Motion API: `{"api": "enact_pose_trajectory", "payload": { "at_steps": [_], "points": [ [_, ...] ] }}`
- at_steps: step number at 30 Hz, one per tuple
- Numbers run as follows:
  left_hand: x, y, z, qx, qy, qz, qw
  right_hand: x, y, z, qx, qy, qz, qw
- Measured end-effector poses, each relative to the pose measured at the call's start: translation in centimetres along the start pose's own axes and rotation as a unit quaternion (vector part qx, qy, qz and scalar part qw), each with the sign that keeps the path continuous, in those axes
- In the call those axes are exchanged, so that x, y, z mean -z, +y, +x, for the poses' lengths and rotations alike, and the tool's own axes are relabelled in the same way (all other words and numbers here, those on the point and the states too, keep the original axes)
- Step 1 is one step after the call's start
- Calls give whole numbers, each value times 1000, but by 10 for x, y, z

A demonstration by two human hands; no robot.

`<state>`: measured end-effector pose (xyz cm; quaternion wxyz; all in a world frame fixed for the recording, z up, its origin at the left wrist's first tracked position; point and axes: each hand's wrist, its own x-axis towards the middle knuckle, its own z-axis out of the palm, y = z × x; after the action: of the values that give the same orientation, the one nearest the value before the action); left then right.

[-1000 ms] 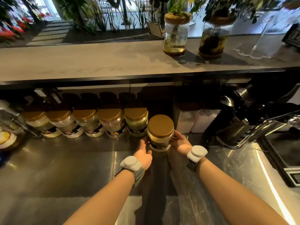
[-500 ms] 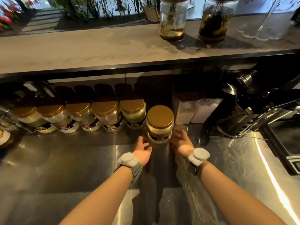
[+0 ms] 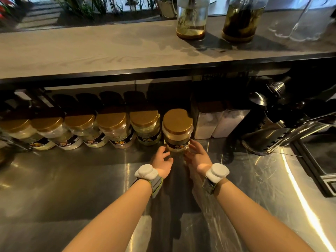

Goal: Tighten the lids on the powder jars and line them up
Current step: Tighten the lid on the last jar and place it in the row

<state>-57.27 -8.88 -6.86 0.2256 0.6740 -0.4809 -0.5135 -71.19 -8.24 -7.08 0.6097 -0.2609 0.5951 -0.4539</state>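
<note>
A clear powder jar with a gold lid [image 3: 177,123] stands upright on the steel counter [image 3: 72,182], at the right end of a row of like jars [image 3: 111,124] under the shelf, slightly nearer to me than the rest. My left hand [image 3: 162,159] is at its lower left with fingers spread, just off the base. At the lower right of the jar, my right hand [image 3: 197,155] has its fingers apart and fingertips at the base. Neither hand grips the jar. The far-left jars are partly hidden in shadow.
Two white-filled square containers [image 3: 209,124] stand right beside the jar. A dark metal machine [image 3: 272,128] and a drip tray [image 3: 320,160] fill the right side. A wooden shelf [image 3: 91,48] overhangs the jars and carries glass vases [image 3: 191,19].
One second ago both hands clasped the gold-lidded jar. They let go and drew back, and now rest open at its base. The jar stands slightly further back toward the row.
</note>
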Motion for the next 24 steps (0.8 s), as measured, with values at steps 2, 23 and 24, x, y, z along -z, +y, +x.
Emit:
{"api": "enact_pose_trajectory", "payload": {
  "at_steps": [2,23,24],
  "points": [
    [0,3,3,-2,1,1,1000,-2,-3,0,2,-2,9,1000],
    [3,2,30,-10,21,-24,999,-14,-14,15,-22,-1,9,1000],
    [3,2,30,-11,18,-30,999,-13,-14,15,-22,-3,3,1000]
  ]
}}
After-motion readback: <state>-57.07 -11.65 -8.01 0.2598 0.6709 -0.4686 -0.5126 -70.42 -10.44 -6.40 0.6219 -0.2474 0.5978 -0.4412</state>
